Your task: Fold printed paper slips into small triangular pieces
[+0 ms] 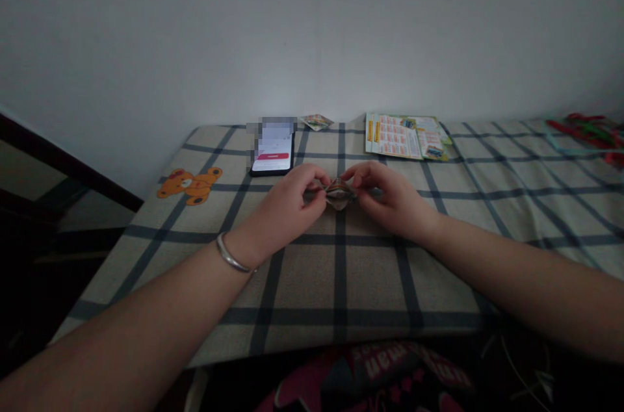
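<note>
Head view: where is the folded paper [338,194] you are working, and how do your hands hold it?

It sits in front of you, between your fingertips, over the checked tablecloth [312,298]. Your left hand [303,196] pinches one end and your right hand [385,199] pinches the other; whether the piece touches the cloth, I cannot tell.

So which step does that put you on?

My judgement is that you are partway through shaping it: the middle bulges, with layers showing, so this looks later than a first crease. Your next move probably calls for a light, even pinch at both ends, guiding the layers along their creases without tearing them.

And what can't you rely on from here?

Your fingers cover both ends, and dim light blurs the exact folds. Near the wall, the phone [272,163] has its upper part pixelated, and the print on the cards [397,138] is too small to read. The red and green things [585,132] are cut off at the right edge, and both your forearms run out of frame.
</note>
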`<state>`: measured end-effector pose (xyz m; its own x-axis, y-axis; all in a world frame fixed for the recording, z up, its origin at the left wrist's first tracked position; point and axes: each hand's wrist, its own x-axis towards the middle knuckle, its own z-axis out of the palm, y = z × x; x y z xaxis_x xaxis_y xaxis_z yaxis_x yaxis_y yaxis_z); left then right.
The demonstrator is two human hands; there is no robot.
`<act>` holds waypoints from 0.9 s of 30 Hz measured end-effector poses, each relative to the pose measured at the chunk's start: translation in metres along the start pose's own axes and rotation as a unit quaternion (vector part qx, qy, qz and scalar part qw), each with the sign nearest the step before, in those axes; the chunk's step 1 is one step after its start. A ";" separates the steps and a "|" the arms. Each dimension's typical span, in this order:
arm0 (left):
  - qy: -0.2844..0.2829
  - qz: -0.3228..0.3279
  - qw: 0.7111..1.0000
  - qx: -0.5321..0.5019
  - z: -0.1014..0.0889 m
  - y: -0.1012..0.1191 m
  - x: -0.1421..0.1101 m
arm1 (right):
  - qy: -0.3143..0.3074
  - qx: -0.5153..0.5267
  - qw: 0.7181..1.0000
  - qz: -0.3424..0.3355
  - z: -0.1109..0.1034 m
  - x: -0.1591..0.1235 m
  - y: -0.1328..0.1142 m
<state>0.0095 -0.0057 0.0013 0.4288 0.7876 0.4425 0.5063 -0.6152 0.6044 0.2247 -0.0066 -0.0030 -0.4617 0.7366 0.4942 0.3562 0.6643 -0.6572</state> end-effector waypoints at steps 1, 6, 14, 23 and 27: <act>-0.002 -0.002 1.000 -0.009 0.001 -0.001 0.000 | -0.001 0.012 1.000 0.005 0.000 0.000 0.001; -0.004 -0.011 0.999 -0.044 0.002 -0.004 -0.001 | 0.001 0.072 0.997 0.017 0.000 0.001 0.004; -0.013 -0.056 0.990 -0.127 0.003 -0.004 0.001 | 0.006 0.063 0.998 0.010 -0.001 0.003 0.010; -0.021 -0.066 0.985 -0.157 0.005 -0.005 0.000 | -0.005 -0.131 0.991 -0.021 -0.005 0.000 -0.002; -0.021 -0.072 0.987 -0.146 0.005 -0.005 -0.001 | -0.022 -0.229 0.973 0.004 -0.004 -0.002 -0.008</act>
<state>0.0106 -0.0031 -0.0055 0.4027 0.8597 0.3143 0.3301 -0.4567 0.8261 0.2260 -0.0126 0.0038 -0.4882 0.7419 0.4596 0.6793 0.6537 -0.3336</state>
